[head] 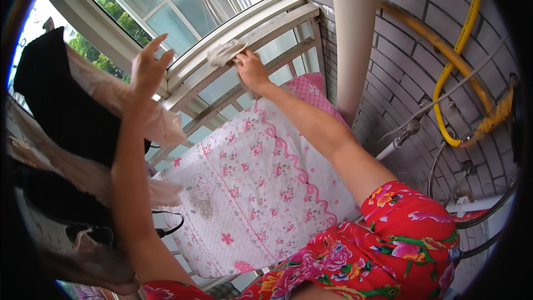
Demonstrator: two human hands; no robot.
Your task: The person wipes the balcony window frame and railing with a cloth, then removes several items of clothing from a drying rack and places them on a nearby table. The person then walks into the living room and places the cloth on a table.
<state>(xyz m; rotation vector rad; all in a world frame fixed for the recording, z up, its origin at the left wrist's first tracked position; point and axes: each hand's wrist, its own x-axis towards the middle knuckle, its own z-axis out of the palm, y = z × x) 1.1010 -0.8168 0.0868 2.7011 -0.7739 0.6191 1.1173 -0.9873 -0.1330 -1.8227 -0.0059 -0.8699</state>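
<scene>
My right hand (pixel 252 68) grips a crumpled light grey cloth (pixel 227 53) against the top rail of a metal window railing (pixel 287 23). My left hand (pixel 150 66) is raised by the window frame with its fingers apart and nothing in it. Below both hands a white fabric with pink flowers, hearts and a scalloped line (pixel 250 175) lies spread in front of the railing. At its far end shows a pink checked part (pixel 306 85).
Dark and pale garments (pixel 79 108) hang at the left, close to my left arm. A thick white pipe (pixel 354 37) stands at the right, before a tiled wall with a yellow hose (pixel 441 91), rusty yellow pipes and a metal valve (pixel 410 129).
</scene>
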